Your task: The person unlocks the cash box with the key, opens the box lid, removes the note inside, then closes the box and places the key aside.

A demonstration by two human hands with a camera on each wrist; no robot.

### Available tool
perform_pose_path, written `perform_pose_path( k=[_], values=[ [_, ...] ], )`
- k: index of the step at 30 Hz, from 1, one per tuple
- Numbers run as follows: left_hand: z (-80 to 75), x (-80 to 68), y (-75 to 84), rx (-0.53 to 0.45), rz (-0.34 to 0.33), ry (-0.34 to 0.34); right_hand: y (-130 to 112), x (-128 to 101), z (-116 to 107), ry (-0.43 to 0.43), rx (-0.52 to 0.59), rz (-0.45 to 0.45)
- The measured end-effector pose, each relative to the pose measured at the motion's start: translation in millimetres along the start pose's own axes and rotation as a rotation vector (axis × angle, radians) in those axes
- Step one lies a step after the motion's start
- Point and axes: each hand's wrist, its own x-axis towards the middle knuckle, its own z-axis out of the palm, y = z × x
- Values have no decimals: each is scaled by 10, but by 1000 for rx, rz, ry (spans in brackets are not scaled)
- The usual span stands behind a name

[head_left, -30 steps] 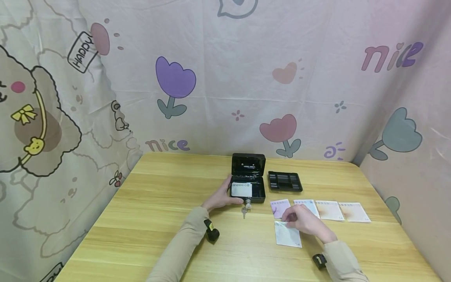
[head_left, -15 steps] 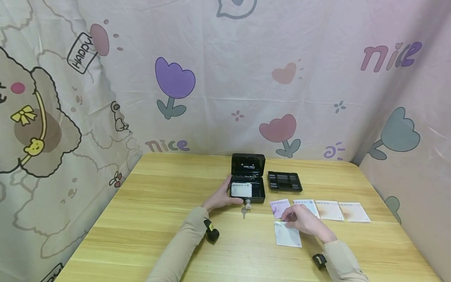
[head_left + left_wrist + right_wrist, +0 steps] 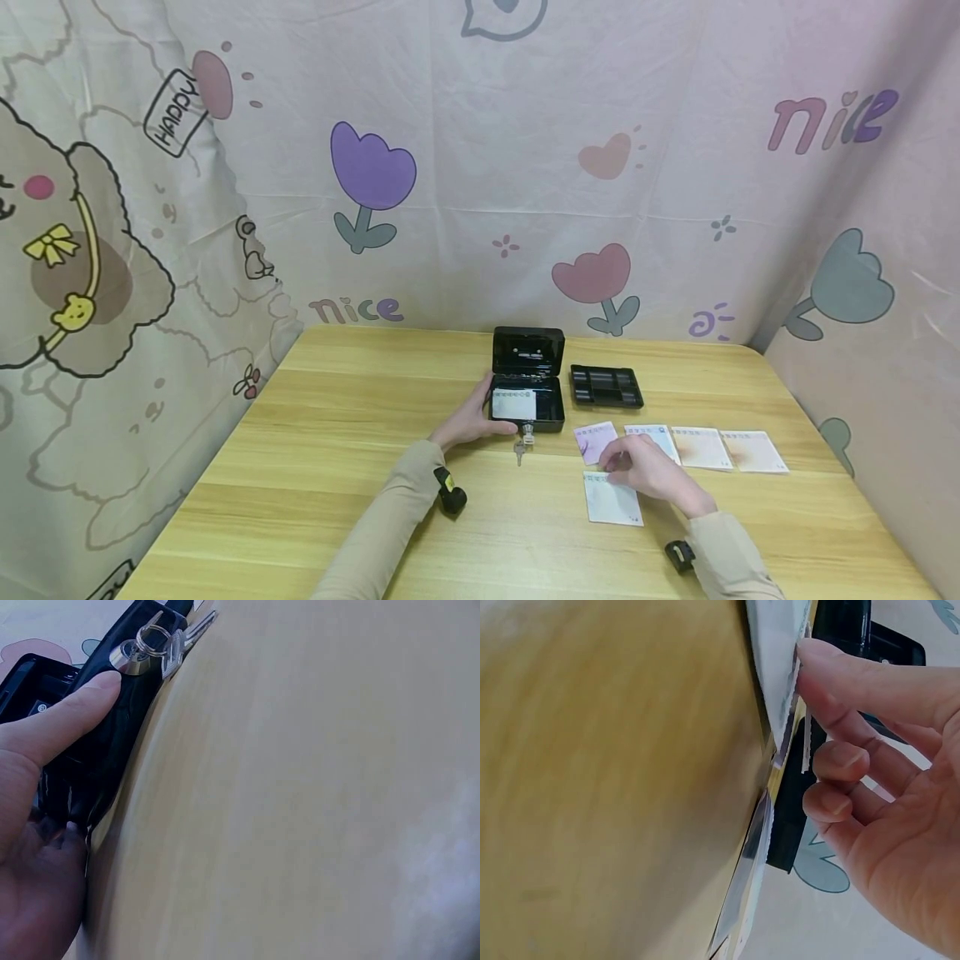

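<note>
Left grip (image 3: 471, 423) clasps open cash box (image 3: 527, 398); right grip (image 3: 643, 469) pinches packet (image 3: 612, 497) beside tray (image 3: 606, 387).

At frame centre the open box (image 3: 528, 400) sits on the table (image 3: 315, 433), a tray (image 3: 606, 387) to its right. Below the tray lies a row of packets (image 3: 701, 447); keys (image 3: 522, 447) hang at the box's lower edge.

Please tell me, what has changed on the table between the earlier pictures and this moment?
Nothing has visibly changed. The left hand still holds the side of the open black box, whose keys hang from its lock. The right hand still pinches the top edge of the nearest packet. The other four packets and the black tray lie where they were.
</note>
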Motion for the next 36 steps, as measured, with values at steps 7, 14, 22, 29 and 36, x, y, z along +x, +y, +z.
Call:
perform_pose_path(
  k=[7,14,22,29,36],
  values=[
    [1,-12,7,9,-25,-3,-36,-6,-30,52,40,13],
    [7,-16,16,-3,-29,-8,-62,16,-34,98,47,7],
    [2,-9,9,1,-9,-6,-138,90,-101,119,70,-34],
    [-9,-13,20,-5,-19,-5,-263,216,-167,147,64,-89],
    [2,-12,7,-19,-13,-4,-365,433,-226,152,97,-159]
  ],
)
